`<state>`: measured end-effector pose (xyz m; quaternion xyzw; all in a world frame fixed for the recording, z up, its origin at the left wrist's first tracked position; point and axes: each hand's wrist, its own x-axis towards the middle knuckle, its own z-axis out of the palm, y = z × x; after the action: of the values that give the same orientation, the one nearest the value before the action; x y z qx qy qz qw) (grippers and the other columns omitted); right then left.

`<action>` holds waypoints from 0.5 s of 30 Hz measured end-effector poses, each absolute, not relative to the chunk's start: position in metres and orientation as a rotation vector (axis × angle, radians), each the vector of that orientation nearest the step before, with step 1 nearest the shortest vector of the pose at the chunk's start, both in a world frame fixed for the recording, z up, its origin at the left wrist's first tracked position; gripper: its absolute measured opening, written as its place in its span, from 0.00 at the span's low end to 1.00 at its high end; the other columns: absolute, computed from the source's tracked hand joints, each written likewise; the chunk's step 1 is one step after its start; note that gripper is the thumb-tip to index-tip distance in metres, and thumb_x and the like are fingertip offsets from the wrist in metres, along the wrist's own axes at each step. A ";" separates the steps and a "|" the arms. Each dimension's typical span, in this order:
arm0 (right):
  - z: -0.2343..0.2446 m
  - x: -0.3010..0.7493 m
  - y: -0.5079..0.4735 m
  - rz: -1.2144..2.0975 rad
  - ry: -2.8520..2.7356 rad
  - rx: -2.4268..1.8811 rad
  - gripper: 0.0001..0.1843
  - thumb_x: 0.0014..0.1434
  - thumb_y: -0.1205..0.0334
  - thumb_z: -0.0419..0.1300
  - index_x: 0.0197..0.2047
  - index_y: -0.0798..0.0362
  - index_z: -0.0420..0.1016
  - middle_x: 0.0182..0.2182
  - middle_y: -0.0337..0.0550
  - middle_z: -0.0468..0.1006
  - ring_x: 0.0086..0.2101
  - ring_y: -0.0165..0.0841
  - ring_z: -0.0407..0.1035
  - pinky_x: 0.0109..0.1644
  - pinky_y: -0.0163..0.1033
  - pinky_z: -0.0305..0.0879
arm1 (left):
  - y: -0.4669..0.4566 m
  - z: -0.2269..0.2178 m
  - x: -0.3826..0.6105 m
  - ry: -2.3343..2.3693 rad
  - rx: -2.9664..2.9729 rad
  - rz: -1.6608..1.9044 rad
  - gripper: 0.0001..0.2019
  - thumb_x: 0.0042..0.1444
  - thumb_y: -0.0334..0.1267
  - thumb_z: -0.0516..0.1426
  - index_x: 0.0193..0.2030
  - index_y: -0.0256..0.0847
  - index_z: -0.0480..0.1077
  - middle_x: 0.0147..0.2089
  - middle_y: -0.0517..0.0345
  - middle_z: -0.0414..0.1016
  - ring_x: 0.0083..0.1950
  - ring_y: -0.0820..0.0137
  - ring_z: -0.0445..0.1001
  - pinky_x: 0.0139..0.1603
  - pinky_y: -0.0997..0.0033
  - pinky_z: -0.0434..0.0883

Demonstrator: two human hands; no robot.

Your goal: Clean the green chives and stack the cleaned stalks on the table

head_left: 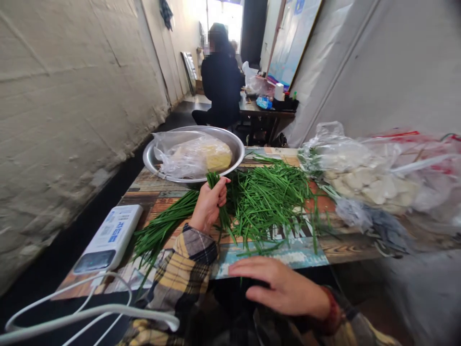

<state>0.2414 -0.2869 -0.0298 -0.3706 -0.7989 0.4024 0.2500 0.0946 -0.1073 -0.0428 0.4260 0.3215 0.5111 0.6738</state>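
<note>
My left hand [210,204] is closed around a bunch of green chives [215,181], held upright over the wooden table [338,245]. A loose heap of chives [268,199] is spread across the table right of that hand, and another bundle [162,228] lies to its left. My right hand [279,286] hovers flat at the table's near edge, fingers stretched out and pointing left, holding nothing.
A metal basin [237,146] holding a plastic bag of yellowish food stands behind the chives. Clear bags of white pieces [374,180] fill the right side. A white power bank [110,238] with white cables lies at the left. A person in black sits at a far table.
</note>
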 end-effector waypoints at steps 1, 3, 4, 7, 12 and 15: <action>-0.039 0.231 -0.290 1.074 -2.224 -0.969 0.23 0.62 0.59 0.54 0.61 0.47 0.64 0.56 0.44 0.70 0.55 0.34 0.64 0.60 0.40 0.59 | -0.107 -0.043 0.095 0.723 0.960 1.151 0.13 0.48 0.44 0.61 0.33 0.36 0.68 0.18 0.72 0.49 0.16 0.84 0.46 0.15 0.81 0.45; -0.058 0.220 -0.289 0.928 -2.238 -1.020 0.24 0.62 0.59 0.55 0.61 0.48 0.64 0.56 0.46 0.70 0.56 0.34 0.63 0.61 0.43 0.57 | -0.107 -0.043 0.095 0.719 0.970 1.151 0.13 0.48 0.44 0.61 0.33 0.36 0.68 0.18 0.71 0.49 0.15 0.83 0.46 0.15 0.81 0.46; -0.065 0.221 -0.286 0.838 -2.230 -1.069 0.23 0.61 0.59 0.56 0.60 0.48 0.64 0.55 0.46 0.71 0.56 0.35 0.63 0.61 0.45 0.56 | -0.107 -0.043 0.095 0.717 0.975 1.150 0.13 0.48 0.43 0.61 0.33 0.36 0.68 0.18 0.71 0.49 0.15 0.83 0.47 0.15 0.81 0.46; -0.081 0.243 -0.271 0.635 -2.186 -1.191 0.22 0.61 0.61 0.55 0.59 0.48 0.66 0.54 0.47 0.73 0.55 0.36 0.64 0.60 0.48 0.58 | -0.107 -0.041 0.096 0.721 0.976 1.142 0.13 0.48 0.44 0.62 0.33 0.35 0.68 0.18 0.71 0.49 0.15 0.84 0.47 0.15 0.81 0.46; -0.086 0.305 -0.250 0.305 -2.039 -1.513 0.18 0.62 0.61 0.52 0.54 0.55 0.71 0.52 0.54 0.73 0.54 0.39 0.65 0.58 0.51 0.61 | -0.106 -0.042 0.097 0.721 0.991 1.128 0.14 0.48 0.45 0.61 0.33 0.35 0.67 0.17 0.72 0.50 0.15 0.84 0.47 0.15 0.81 0.45; -0.076 0.332 -0.244 0.266 -1.937 -1.671 0.17 0.63 0.61 0.50 0.50 0.56 0.73 0.47 0.53 0.77 0.48 0.39 0.70 0.54 0.50 0.65 | -0.105 -0.047 0.097 0.725 1.003 1.094 0.14 0.49 0.45 0.61 0.34 0.35 0.67 0.18 0.72 0.50 0.15 0.84 0.47 0.15 0.81 0.45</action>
<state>0.3324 -0.2441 -0.0760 -0.6234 -0.7229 0.0994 0.2809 0.0974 -0.1055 -0.0467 0.4463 0.3227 0.4871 0.6779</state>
